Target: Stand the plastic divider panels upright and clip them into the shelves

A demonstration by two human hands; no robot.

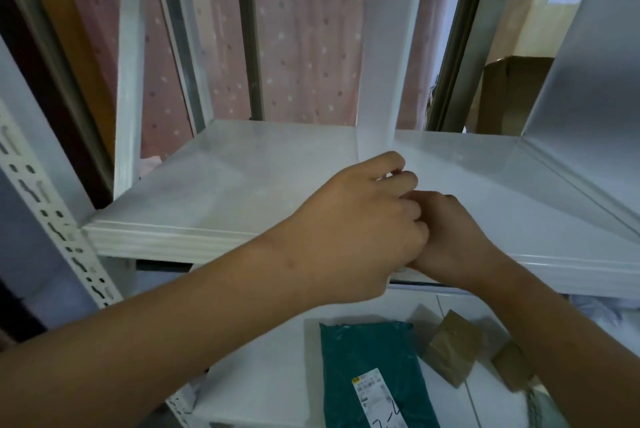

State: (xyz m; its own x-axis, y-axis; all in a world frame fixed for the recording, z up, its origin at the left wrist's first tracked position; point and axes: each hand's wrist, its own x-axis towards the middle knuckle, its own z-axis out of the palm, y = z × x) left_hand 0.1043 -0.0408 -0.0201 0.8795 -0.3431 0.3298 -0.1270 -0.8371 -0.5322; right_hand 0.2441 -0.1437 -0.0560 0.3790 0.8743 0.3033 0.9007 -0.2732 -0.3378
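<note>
Plastic divider panel point(388, 46) upright; hands point(398, 219) pinching shelf point(207, 192) front edge.

Both bare forearms enter from the bottom edge and converge near frame centre. Left hand point(360, 219): back of hand toward the camera, fingers curled inward, knuckles uppermost, thumb side hidden. Right hand point(453, 237): lower and just right of the left, partly covered by it, fingers bent forward. The two hands touch at the fingers. What the fingertips pinch cannot be made out. Wrists roughly straight, no sleeves.
</note>
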